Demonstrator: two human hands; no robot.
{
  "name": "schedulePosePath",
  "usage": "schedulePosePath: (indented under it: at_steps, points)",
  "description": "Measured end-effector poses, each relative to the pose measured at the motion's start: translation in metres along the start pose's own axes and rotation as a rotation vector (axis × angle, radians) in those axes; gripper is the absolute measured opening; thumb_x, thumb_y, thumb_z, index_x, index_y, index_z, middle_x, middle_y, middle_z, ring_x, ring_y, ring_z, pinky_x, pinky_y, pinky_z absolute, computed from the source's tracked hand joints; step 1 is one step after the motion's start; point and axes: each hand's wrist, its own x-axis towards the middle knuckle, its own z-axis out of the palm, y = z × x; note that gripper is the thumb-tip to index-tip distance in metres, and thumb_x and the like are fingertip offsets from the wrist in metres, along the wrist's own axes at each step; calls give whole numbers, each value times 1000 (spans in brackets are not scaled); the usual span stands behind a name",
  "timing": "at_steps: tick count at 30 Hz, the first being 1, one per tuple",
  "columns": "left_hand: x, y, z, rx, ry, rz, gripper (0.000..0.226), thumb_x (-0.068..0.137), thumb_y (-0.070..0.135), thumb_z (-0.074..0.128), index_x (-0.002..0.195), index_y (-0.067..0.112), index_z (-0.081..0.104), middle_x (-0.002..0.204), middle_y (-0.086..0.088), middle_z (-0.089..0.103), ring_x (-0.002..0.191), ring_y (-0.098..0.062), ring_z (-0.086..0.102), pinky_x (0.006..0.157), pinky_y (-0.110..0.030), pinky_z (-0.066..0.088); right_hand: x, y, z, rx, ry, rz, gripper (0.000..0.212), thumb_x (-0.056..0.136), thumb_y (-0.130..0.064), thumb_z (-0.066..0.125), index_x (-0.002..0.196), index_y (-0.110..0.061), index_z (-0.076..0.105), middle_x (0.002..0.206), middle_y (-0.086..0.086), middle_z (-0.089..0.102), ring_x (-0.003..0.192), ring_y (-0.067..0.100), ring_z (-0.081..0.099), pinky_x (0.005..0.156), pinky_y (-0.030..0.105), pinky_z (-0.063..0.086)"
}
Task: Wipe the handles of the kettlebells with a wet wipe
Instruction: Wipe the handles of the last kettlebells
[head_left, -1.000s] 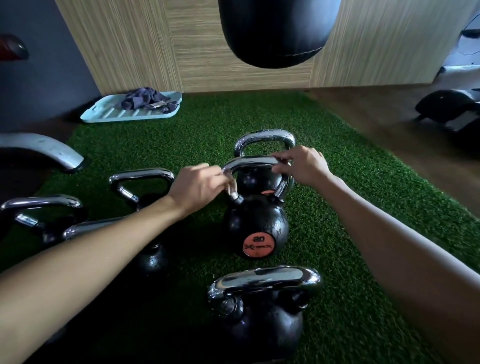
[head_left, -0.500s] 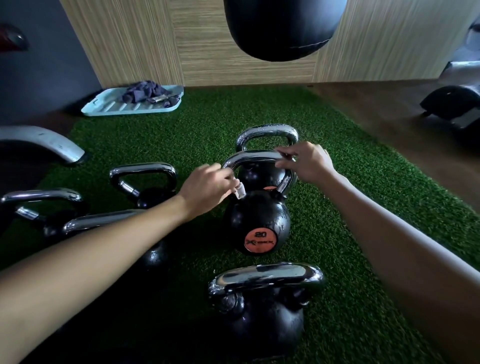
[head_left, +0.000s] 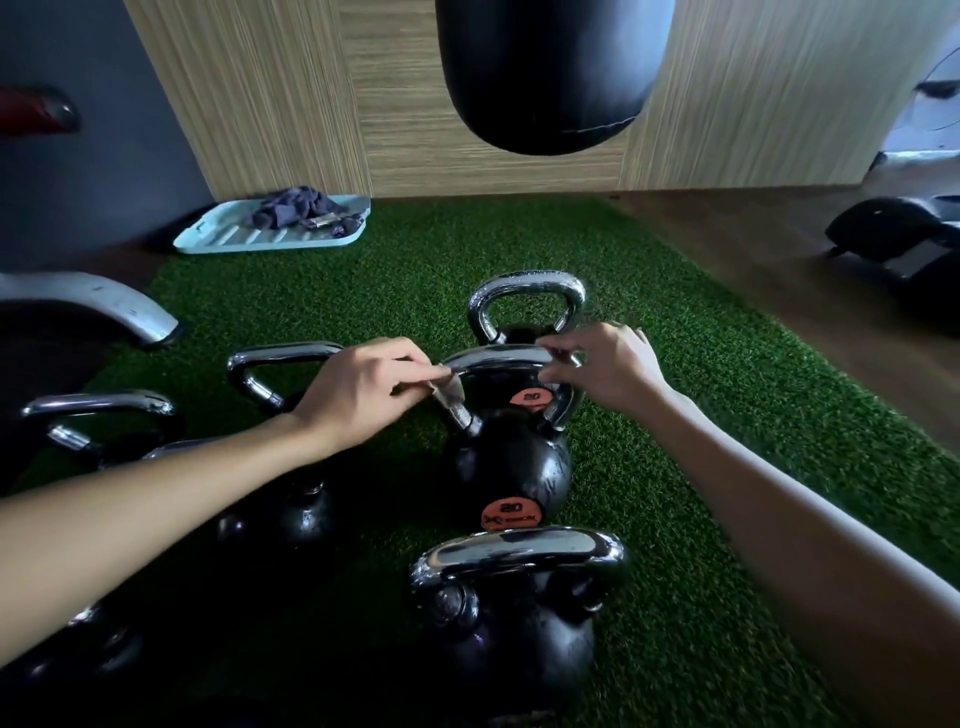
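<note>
Several black kettlebells with chrome handles stand on green turf. The middle one (head_left: 511, 467) carries an orange "20" label, and its chrome handle (head_left: 498, 357) arches between my hands. My left hand (head_left: 363, 389) pinches a small wet wipe (head_left: 451, 392) against the left leg of that handle. My right hand (head_left: 602, 371) grips the right end of the handle's top. Another kettlebell (head_left: 524, 306) stands just behind, and a third (head_left: 519, 613) sits close in front.
More kettlebells (head_left: 283, 364) crowd the left side. A light blue tray (head_left: 223, 239) with dark cloths lies at the back left of the turf (head_left: 701, 571). A black punching bag (head_left: 545, 73) hangs overhead. Wooden floor and dark equipment (head_left: 893, 234) lie to the right.
My left hand slid the wipe from the top left of the handle down its left leg. My right hand kept its hold on the handle's right end.
</note>
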Motion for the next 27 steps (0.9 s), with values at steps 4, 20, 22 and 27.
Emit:
schedulePosePath:
  at_steps: [4, 20, 22, 27]
  points:
    - [8, 22, -15, -149, 14, 38, 34, 80, 5, 84, 112, 16, 79, 97, 5, 75, 76, 18, 53, 66, 3, 33, -25, -15, -8, -26, -19, -8, 50, 74, -56, 78, 122, -46, 68, 120, -12, 73, 53, -11, 34, 62, 23, 35]
    - [55, 58, -24, -113, 62, 46, 59, 77, 34, 86, 129, 23, 59, 112, 19, 69, 69, 15, 51, 57, -3, 37, -37, -53, -35, 802, -235, 109, 47, 65, -35, 88, 106, -14, 80, 99, 6, 79, 98, 32, 74, 94, 44, 58]
    - [48, 57, -16, -59, 87, -43, 65, 76, 46, 86, 132, 28, 59, 114, 18, 66, 74, 19, 51, 56, -3, 36, -32, -43, -40, 739, -162, 143, 40, 69, -34, 86, 106, -18, 80, 100, -1, 79, 100, 25, 73, 92, 40, 56]
    - [43, 46, 9, 221, -264, -278, 76, 74, 46, 87, 143, 37, 56, 118, 9, 68, 96, -17, 68, 67, -28, 54, -15, -23, -81, 552, -97, 187, 34, 69, -34, 88, 101, -25, 79, 93, -9, 77, 89, 16, 69, 81, 31, 54]
